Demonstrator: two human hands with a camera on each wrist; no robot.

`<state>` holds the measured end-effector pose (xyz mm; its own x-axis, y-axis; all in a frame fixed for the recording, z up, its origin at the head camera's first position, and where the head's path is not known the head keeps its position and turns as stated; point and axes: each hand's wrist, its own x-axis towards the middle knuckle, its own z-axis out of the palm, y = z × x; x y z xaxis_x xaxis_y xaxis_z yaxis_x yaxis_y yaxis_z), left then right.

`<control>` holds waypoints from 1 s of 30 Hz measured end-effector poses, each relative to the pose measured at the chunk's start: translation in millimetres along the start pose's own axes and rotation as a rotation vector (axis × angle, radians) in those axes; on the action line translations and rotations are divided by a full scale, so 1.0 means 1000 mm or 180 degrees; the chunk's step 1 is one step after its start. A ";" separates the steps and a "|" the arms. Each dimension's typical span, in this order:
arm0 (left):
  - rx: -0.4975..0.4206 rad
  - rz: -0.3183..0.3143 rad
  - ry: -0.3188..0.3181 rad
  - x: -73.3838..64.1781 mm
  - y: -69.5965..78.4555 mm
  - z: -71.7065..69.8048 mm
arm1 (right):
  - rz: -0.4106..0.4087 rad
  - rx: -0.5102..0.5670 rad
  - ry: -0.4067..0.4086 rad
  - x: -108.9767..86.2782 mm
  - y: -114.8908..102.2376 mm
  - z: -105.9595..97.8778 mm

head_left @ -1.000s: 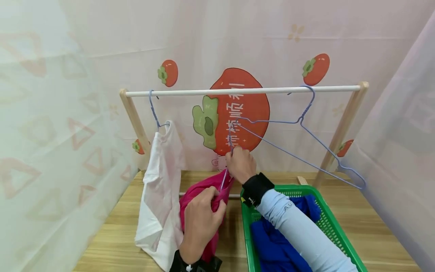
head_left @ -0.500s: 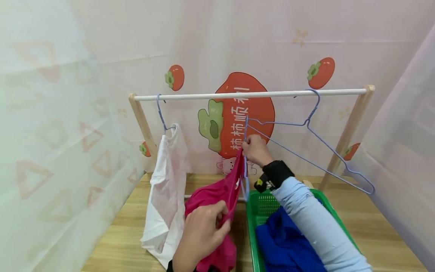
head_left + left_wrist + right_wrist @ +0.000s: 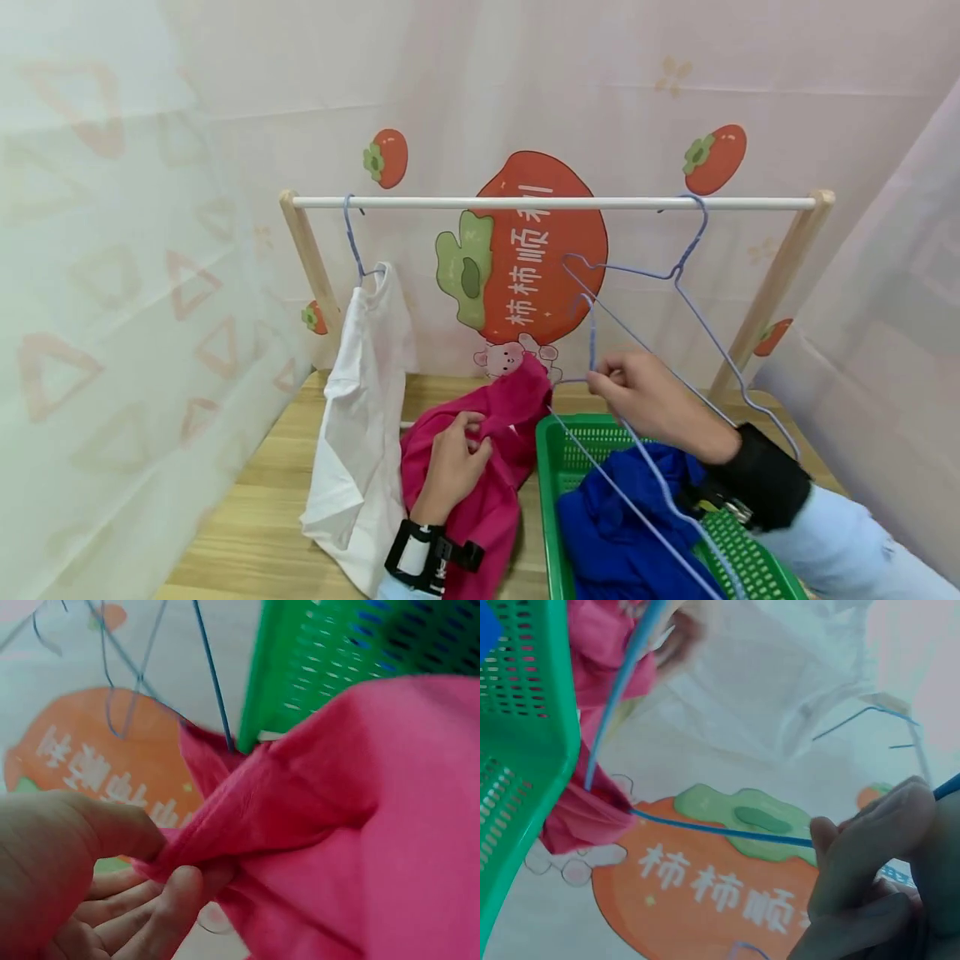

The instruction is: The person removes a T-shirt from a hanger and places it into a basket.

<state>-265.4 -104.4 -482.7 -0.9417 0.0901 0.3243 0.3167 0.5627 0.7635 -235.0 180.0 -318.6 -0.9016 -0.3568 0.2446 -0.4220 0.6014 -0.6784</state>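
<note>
My left hand [image 3: 453,462] pinches the edge of a pink garment [image 3: 517,396] between thumb and fingers; the left wrist view shows that fold of pink cloth [image 3: 420,787] close up. Over the basket, my right hand [image 3: 660,408] grips a blue wire hanger [image 3: 592,337] just below its hook. The hanger slants, its hook pointing up. One of its ends reaches into an opening of the pink garment, as the wire [image 3: 720,829] in the right wrist view shows; the tip is hidden by cloth. The other end runs toward the bottom of the head view.
A green basket [image 3: 545,508] with a blue garment [image 3: 611,525] stands at right. Across the back runs a rack's white bar [image 3: 450,202]. A white garment [image 3: 360,400] hangs at its left, and a bare blue hanger [image 3: 693,242] hangs at its right, behind my right hand.
My right hand has let go of the garment's edge and moved right and down to the hanger's neck. The hanger has swung to a slant. My left hand has moved up the pink cloth.
</note>
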 end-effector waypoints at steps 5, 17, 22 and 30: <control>-0.0199 -0.0176 -0.0168 0.003 -0.015 0.003 | 0.0057 -0.0249 0.0017 -0.026 -0.014 -0.035; 0.0118 -0.0072 -0.0042 0.004 -0.036 -0.016 | -0.0274 -0.0701 0.0717 0.019 -0.060 -0.091; 0.0078 -0.0120 0.0061 0.002 -0.041 -0.020 | -0.0278 -0.0691 0.0632 0.048 -0.036 -0.080; 0.0341 -0.0137 -0.0159 0.002 -0.043 -0.018 | 0.0428 -0.1276 0.0314 0.023 -0.031 -0.083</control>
<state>-278.9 -143.1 -504.3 -0.9595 0.1033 0.2622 0.2645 0.6513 0.7112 -250.7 212.6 -234.2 -0.9477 -0.1979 0.2506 -0.2860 0.8749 -0.3908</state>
